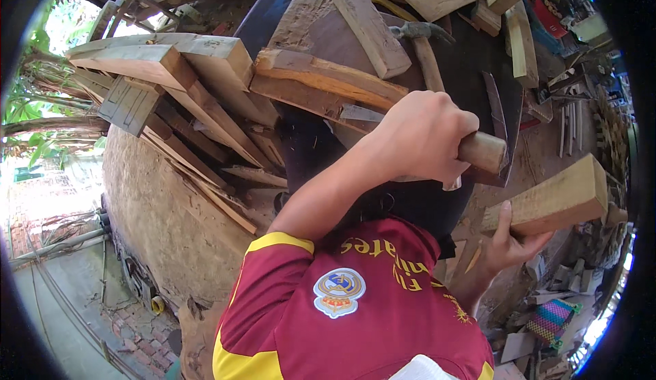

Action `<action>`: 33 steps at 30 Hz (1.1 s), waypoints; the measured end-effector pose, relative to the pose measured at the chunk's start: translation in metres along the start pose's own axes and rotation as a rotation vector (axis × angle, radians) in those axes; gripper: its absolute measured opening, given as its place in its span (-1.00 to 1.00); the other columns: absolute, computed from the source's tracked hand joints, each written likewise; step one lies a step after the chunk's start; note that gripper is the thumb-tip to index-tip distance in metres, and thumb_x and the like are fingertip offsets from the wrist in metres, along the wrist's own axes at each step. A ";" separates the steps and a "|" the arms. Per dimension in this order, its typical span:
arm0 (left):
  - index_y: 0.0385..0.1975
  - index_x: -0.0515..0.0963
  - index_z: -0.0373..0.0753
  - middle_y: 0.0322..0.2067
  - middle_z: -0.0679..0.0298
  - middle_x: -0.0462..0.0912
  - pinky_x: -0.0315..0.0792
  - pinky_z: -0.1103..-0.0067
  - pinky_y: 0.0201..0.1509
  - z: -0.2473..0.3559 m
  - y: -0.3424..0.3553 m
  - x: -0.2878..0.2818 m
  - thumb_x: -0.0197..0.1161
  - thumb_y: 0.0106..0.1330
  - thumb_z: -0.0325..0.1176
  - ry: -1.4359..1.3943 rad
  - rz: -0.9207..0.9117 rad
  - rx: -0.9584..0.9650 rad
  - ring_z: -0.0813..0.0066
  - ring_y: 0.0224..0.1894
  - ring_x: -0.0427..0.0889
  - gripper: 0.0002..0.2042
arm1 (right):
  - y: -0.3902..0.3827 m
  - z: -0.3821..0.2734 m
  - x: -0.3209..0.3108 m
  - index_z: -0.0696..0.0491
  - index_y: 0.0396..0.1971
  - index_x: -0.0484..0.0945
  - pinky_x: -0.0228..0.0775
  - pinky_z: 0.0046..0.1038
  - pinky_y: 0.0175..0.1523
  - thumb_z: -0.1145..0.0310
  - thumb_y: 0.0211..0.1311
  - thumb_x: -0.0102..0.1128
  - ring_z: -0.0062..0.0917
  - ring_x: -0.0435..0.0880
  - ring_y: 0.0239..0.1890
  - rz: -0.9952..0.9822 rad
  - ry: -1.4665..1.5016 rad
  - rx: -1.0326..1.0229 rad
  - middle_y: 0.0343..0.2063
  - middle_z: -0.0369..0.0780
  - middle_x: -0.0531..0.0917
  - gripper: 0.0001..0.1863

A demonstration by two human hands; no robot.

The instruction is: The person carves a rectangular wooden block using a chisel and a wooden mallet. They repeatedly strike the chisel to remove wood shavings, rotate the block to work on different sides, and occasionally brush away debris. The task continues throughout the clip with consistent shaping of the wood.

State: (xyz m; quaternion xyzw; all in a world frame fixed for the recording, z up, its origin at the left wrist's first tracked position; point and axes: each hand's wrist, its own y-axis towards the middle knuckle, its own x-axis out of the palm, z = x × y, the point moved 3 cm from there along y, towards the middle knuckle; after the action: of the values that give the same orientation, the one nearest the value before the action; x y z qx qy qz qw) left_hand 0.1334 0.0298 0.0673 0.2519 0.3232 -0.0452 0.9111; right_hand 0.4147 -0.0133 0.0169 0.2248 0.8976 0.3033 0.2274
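My left hand [427, 131] is closed around a thick wooden handle [484, 151] at the centre; the tool's other end is partly hidden by the fist. A flat metal piece [359, 114] shows just left of the fist, beside a split, orange-faced board [321, 69]; I cannot tell if it joins the handle. My right hand [512, 240] grips a pale wooden block [550, 195] at lower right, with the thumb on its face. A claw hammer [427, 55] lies above my left hand among wood offcuts [369, 28] on a dark surface [478, 52].
Long planks [212, 127] lean in a stack at left, next to a large pale mound or slab [147, 209]. More timber [519, 45], scraps [574, 281] and a multicoloured woven item [553, 318] crowd the right. Bricks [133, 335] and foliage [41, 93] show at far left.
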 end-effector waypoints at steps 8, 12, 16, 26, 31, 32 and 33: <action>-0.61 0.52 -0.25 -0.62 0.05 0.58 0.50 0.20 -0.36 -0.004 0.009 0.013 0.46 -0.24 -0.27 0.047 -0.075 -0.085 -0.06 -0.45 0.62 -0.72 | 0.037 -0.021 0.004 0.32 0.29 0.19 0.51 -0.31 0.16 0.61 0.00 0.49 -0.33 0.56 0.10 0.185 0.080 -0.094 0.13 0.04 0.49 -0.15; -0.55 0.61 -0.26 -0.60 0.04 0.63 0.55 0.26 -0.31 -0.008 0.011 0.015 0.43 -0.19 -0.23 0.097 -0.119 -0.124 0.00 -0.44 0.67 -0.74 | 0.014 -0.012 0.025 0.32 0.26 0.27 0.46 -0.25 0.19 0.56 0.02 0.45 -0.27 0.55 0.14 -0.020 -0.064 -0.111 0.16 0.06 0.49 -0.23; -0.53 0.66 -0.26 -0.60 0.03 0.64 0.59 0.29 -0.29 -0.012 0.012 0.019 0.42 -0.17 -0.23 0.133 -0.131 -0.121 0.02 -0.45 0.69 -0.74 | 0.001 0.000 0.033 0.35 0.27 0.29 0.39 -0.20 0.24 0.45 0.05 0.48 -0.19 0.54 0.16 -0.254 -0.374 -0.207 0.17 0.09 0.48 -0.21; -0.63 0.52 -0.25 -0.63 0.03 0.58 0.51 0.20 -0.34 -0.017 0.015 0.025 0.44 -0.21 -0.24 0.118 -0.108 -0.156 -0.05 -0.44 0.63 -0.73 | -0.011 0.007 0.033 0.30 0.29 0.27 0.40 -0.20 0.23 0.39 0.02 0.56 -0.23 0.51 0.15 -0.386 -0.284 -0.113 0.17 0.05 0.46 -0.14; -0.63 0.52 -0.25 -0.64 0.03 0.57 0.52 0.21 -0.33 -0.020 0.014 0.025 0.44 -0.18 -0.23 0.137 -0.103 -0.149 -0.06 -0.45 0.63 -0.73 | -0.004 0.005 0.032 0.32 0.28 0.27 0.36 -0.21 0.26 0.45 0.05 0.53 -0.24 0.50 0.16 -0.167 -0.158 0.078 0.14 0.04 0.47 -0.18; -0.62 0.52 -0.25 -0.64 0.03 0.58 0.52 0.21 -0.32 -0.021 0.014 0.025 0.44 -0.17 -0.23 0.139 -0.090 -0.151 -0.06 -0.45 0.63 -0.73 | -0.006 0.005 0.032 0.34 0.28 0.26 0.36 -0.23 0.25 0.46 0.06 0.52 -0.24 0.50 0.16 -0.040 -0.032 0.151 0.13 0.04 0.49 -0.19; -0.62 0.53 -0.25 -0.64 0.04 0.58 0.53 0.22 -0.32 -0.022 0.014 0.025 0.44 -0.16 -0.22 0.148 -0.093 -0.157 -0.05 -0.45 0.63 -0.73 | -0.008 0.005 0.034 0.32 0.29 0.25 0.33 -0.20 0.28 0.43 0.04 0.54 -0.21 0.49 0.18 -0.003 0.006 0.197 0.15 0.05 0.47 -0.16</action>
State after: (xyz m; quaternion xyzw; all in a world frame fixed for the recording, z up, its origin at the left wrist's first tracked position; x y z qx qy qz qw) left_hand 0.1441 0.0541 0.0436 0.1671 0.4036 -0.0433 0.8985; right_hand 0.3879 0.0011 -0.0011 0.2439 0.9241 0.2138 0.2021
